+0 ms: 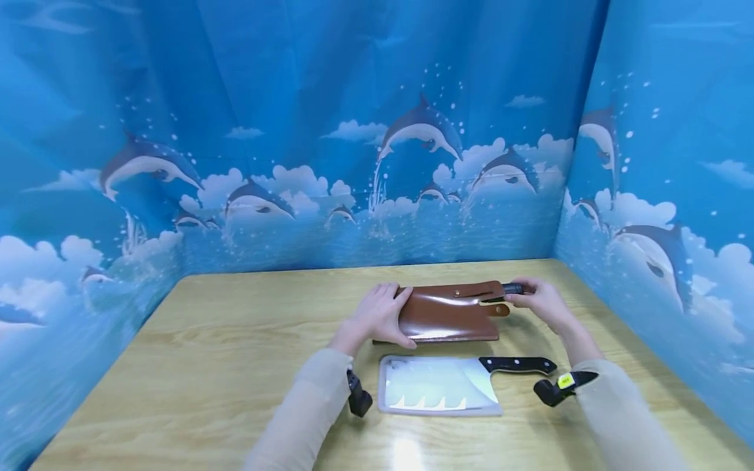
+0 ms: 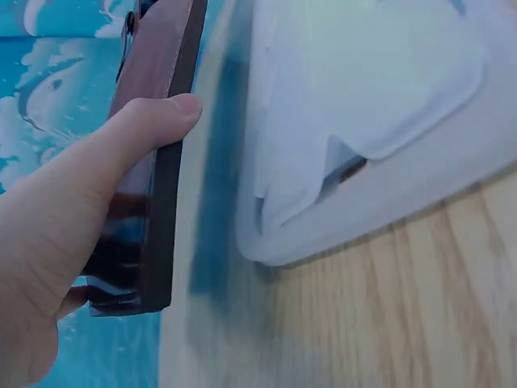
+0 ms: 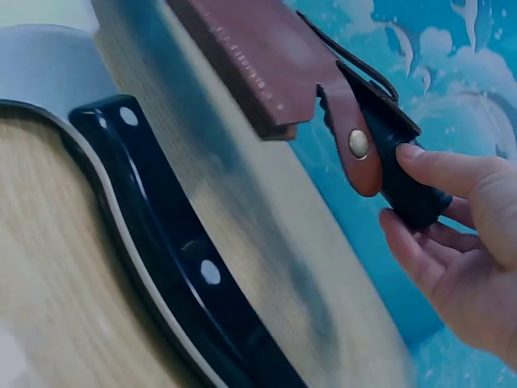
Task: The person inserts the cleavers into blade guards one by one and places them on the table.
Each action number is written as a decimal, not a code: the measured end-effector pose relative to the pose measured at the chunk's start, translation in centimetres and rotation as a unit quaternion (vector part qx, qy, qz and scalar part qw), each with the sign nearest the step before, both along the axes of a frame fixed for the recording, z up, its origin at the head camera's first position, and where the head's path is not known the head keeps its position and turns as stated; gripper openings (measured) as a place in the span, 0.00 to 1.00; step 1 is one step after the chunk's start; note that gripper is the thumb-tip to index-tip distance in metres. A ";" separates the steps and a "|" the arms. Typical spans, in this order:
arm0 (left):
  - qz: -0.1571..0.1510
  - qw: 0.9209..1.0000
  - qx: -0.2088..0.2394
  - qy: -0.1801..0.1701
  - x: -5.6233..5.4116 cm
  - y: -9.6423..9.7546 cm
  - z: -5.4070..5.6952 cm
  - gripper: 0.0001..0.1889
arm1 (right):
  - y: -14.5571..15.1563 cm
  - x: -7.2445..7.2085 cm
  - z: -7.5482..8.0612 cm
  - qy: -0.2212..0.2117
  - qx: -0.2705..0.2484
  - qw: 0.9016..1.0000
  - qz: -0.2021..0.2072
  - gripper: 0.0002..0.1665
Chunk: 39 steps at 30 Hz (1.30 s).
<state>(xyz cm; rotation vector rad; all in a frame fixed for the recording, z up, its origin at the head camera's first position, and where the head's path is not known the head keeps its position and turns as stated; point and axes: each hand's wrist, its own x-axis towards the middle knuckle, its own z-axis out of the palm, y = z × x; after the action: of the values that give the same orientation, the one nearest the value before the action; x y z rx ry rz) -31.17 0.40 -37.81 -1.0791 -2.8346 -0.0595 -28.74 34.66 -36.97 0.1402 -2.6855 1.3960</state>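
A brown leather knife sheath (image 1: 448, 317) is raised above the far part of the table. My left hand (image 1: 377, 315) grips its left end, the thumb (image 2: 161, 117) lying across the dark edge in the left wrist view. From the sheath's right end a black knife handle (image 3: 404, 182) sticks out; the blade is hidden inside. My right hand (image 1: 544, 304) holds that handle between thumb and fingers. A strap with a brass snap (image 3: 358, 144) hangs loose beside the handle. Nearer to me lies a cleaver (image 1: 518, 365), its broad blade in a clear plastic cover (image 1: 436, 411).
The wooden table (image 1: 235, 366) carries the cleaver just in front of both hands, with its handle to the right. A blue curtain (image 1: 330, 78) printed with dolphins closes off the back and sides. Dark wrist cameras (image 1: 358, 396) sit on both sleeves.
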 end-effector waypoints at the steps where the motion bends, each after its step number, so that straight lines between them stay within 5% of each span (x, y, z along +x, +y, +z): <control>1: 0.004 1.000 0.000 -0.006 -0.1 0.1 -0.2 0.61 | 0.0 -0.2 -0.2 -0.003 -0.001 1.000 -0.001 0.29; 11: 0.023 0.999 -0.021 -0.044 -1.0 0.9 -1.2 0.61 | 0.3 -1.5 -2.1 -0.052 0.020 0.998 -0.022 0.31; 31: 0.049 0.986 -0.012 -0.157 -0.9 1.4 -2.3 0.58 | 0.3 -2.3 -4.2 -0.122 0.073 0.989 -0.039 0.34; 39: 0.060 0.985 -0.008 -0.163 -0.9 1.1 -2.0 0.59 | 0.9 -2.0 -3.6 -0.082 0.064 0.994 -0.033 0.33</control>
<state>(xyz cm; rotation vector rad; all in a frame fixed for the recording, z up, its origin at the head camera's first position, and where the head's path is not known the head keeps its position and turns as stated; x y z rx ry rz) -32.11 1.47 -39.77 -0.9779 -3.1894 -0.2247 -30.72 35.57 -40.54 -0.0561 -2.8843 1.2674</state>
